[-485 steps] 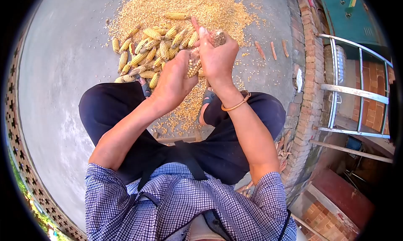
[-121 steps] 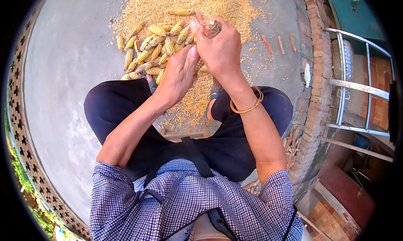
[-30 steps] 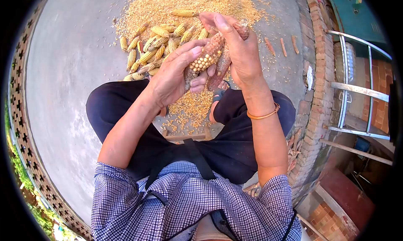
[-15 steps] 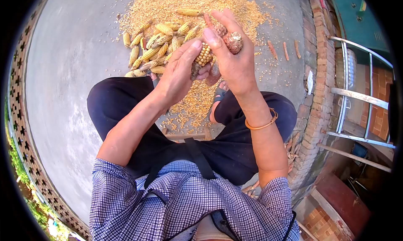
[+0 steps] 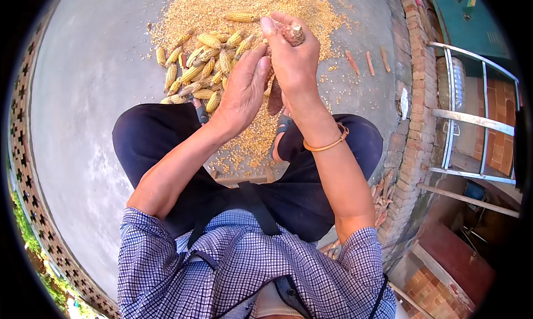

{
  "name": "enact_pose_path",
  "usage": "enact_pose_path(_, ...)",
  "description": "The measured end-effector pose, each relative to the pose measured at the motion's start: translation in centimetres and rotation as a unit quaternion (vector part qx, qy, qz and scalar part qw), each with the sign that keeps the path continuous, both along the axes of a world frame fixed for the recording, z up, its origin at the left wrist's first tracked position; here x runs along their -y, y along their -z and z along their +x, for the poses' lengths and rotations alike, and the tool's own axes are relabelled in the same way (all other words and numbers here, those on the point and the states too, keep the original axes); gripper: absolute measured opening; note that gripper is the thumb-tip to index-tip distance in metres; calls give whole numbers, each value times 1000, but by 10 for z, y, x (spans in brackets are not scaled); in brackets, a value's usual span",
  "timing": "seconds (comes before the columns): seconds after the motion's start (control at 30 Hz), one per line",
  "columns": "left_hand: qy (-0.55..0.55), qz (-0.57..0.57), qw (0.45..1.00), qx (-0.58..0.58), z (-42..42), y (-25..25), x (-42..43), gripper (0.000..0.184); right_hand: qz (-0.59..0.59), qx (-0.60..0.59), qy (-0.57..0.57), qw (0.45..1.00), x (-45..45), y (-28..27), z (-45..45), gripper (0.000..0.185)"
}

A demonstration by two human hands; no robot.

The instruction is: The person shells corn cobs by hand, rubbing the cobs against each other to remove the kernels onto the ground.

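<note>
Hands close together past the knees. Right hand (image 5: 295, 61) clamped on a corncob (image 5: 293, 35), blunt end poking out at its top. Left hand (image 5: 240, 91) alongside, its grip hidden; can't tell. Darker cob (image 5: 276, 98) hangs between them, long axis roughly fore-and-aft. Unshelled ears (image 5: 191, 73) lie forward-left, left hand nearer. Bare concrete (image 5: 89, 97) widens left; brick edging (image 5: 417, 108) bounds the right. Farthest ahead, loose kernels (image 5: 250, 0).

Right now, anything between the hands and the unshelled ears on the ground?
Nothing visible stands between the left hand and the ear pile. From the right hand, closed round a reddish cob, the left hand is partly in between. Height gap: can't tell.
</note>
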State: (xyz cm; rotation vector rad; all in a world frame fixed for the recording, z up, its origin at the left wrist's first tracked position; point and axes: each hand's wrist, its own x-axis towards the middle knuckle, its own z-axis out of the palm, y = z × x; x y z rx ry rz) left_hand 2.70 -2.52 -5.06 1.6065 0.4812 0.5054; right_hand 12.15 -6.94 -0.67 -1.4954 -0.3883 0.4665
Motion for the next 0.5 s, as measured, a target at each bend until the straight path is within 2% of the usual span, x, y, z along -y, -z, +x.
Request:
enact_pose_path(0.07,-4,-27,1000,-9,-1,-6,-1,41,61,-102,-45,992,4,-3,5,43)
enact_pose_path(0.17,-2,-84,996,2,-2,-4,-1,45,33,-119,-52,991,12,-15,-5,43)
enact_pose_path(0.23,12,-155,988,5,-3,-9,2,44,7,-23,-23,999,6,6,-9,40)
enact_pose_path(0.27,25,-201,979,-31,-4,-12,3,39,-10,24,1,1000,1,17,-12,40)
enact_pose_path(0.33,4,-111,994,7,1,-5,9,36,-32,115,46,992,-6,24,-10,34)
enact_pose_path(0.47,-13,7,1000,25,1,8,12,34,-46,57,61,995,-9,31,1,30)
enact_pose_path(0.5,-5,-18,1000,17,-1,4,11,35,-29,48,67,996,-8,32,5,30)
